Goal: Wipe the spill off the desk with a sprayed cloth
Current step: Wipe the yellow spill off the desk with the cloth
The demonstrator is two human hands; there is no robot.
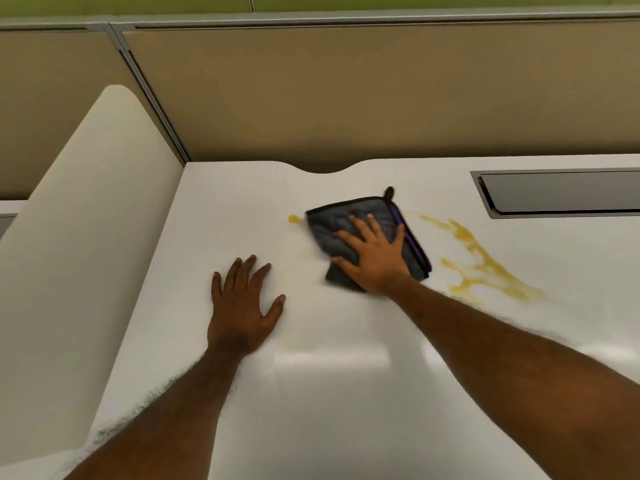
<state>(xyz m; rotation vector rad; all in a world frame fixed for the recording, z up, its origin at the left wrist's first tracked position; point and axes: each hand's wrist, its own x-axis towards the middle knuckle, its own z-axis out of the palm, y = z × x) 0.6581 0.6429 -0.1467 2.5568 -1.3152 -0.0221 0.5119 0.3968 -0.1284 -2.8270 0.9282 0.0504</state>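
Two hands flat on the white desk [346, 393].
Right hand [375, 258], fingers spread, presses the grey cloth [349, 226] mid-frame beside the yellow spill [485, 268]; left hand [242, 306] lies splayed, empty.

The single head view looked forward and steeply down from above the near edge of the desk [346, 393], close over it. Both forearms ran in from the bottom corners; the partition [346, 98] behind filled the top. No second view shared the scene.
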